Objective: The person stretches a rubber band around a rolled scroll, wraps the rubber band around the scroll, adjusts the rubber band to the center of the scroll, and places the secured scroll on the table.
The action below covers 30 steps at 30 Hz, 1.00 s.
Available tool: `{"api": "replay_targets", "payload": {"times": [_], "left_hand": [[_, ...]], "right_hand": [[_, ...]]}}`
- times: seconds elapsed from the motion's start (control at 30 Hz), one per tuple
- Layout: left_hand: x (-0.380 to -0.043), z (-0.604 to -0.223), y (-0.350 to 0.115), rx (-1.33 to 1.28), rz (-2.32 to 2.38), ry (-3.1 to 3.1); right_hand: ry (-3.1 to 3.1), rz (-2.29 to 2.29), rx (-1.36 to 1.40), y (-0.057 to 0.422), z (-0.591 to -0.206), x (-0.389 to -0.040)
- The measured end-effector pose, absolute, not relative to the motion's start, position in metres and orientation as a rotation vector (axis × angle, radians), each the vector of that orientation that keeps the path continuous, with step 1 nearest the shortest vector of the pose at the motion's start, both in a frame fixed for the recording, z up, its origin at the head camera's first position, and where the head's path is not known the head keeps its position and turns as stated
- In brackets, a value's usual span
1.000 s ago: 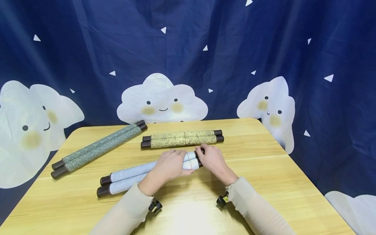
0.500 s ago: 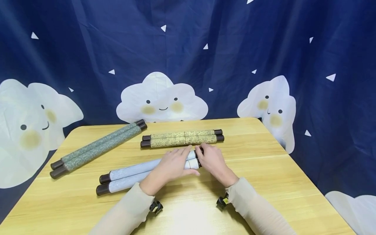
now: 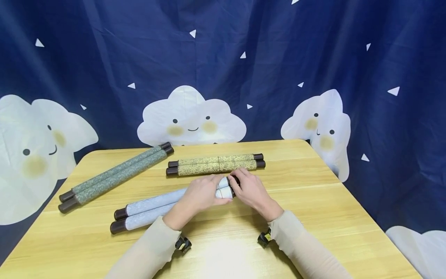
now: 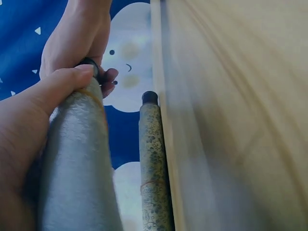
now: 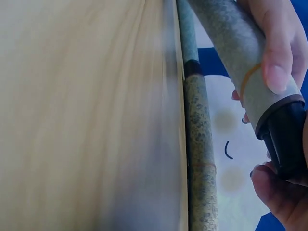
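At the left of the table point(image 3: 313, 221), the green scroll point(image 3: 122, 176) lies beyond and to the left of the pale blue scroll point(image 3: 155, 201), slanting more steeply away from you than it does. The pale blue scroll, two rolls side by side, lies in front of you, its long axis running from the free left end away to the right, so both your hands are at its right part. Your left hand point(image 3: 200, 193) grips the pale blue scroll from above, thumb on your side of the rolls. The yellow scroll point(image 3: 198, 168) lies just beyond the pale blue scroll's right part, more nearly crosswise to you. The cord point(image 5: 247, 79) crosses the pale blue scroll beside your left thumb, between your hands. Your right hand point(image 3: 252, 190) has its fingers curled about the dark caps point(image 5: 286, 137) at the pale blue scroll's right end, making it the hand nearer that tip. That end looks lifted in the wrist views; I cannot tell whether the left end touches the table.
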<state>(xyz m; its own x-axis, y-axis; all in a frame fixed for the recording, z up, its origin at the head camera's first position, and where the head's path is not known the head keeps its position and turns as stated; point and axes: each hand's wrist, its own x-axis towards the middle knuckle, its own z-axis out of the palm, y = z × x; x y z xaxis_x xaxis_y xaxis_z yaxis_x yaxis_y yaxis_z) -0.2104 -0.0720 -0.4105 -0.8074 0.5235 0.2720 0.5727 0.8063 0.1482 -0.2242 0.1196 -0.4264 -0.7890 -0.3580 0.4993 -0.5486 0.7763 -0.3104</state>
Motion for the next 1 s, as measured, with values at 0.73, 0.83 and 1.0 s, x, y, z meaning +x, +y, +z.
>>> {"api": "replay_targets", "payload": {"times": [0.73,0.83,1.0], "left_hand": [[-0.209,-0.405,-0.080,-0.849,-0.280,-2.814],[-0.210,-0.406,-0.081,-0.850,-0.267,-2.821],[-0.210,-0.407,-0.081,-0.893,-0.273,-2.815]], "right_hand": [[-2.475,0.636,0.655,0.130,-0.426,-0.233],[-2.472,0.631,0.646,0.132,-0.426,-0.234],[-2.456,0.617,0.667,0.131,-0.426,-0.233]]}}
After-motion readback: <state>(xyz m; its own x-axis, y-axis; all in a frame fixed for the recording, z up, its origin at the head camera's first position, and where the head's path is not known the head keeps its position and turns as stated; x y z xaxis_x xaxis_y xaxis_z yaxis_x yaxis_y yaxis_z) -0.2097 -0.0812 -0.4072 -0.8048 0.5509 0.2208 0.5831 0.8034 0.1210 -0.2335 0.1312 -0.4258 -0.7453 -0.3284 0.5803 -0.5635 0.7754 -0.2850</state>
